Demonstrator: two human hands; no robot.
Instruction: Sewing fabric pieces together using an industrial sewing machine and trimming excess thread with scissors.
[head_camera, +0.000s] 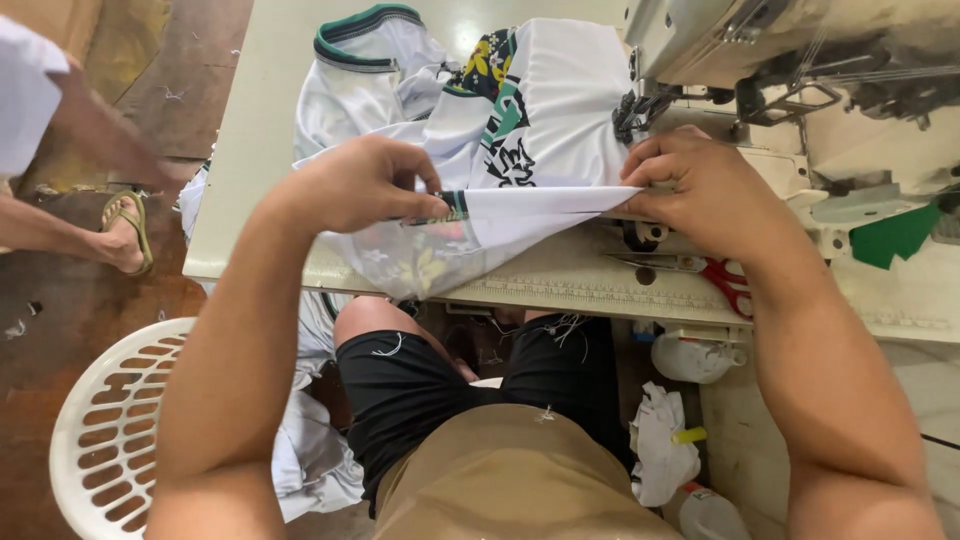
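Right now the big pale sewing table (250, 150) fills most of the view, and a sewing machine (720, 40) sits at its far right side. A white shirt (560, 110) with a green collar and a dark printed picture lies spread on the table, with one edge pulled toward the machine's needle area.

Next come the two hands. The left hand (365, 185) is closed in a pinch on the folded shirt edge, near a small striped bit of trim (452, 208). The right hand (690, 180) is also closed, with its fingers pressing the same edge down just beside the machine. Between the hands the edge is stretched tight and straight.

To do this step well, I think the fold should stay flat and even, with both hands pulling gently the same amount. Fingers should stay clear of the needle.

Smaller things lie near: red-handled scissors (725, 280) on the table by the right wrist, and a white plastic basket (110, 420) on the floor. Another person's foot in a sandal (125, 230) shows at the left.
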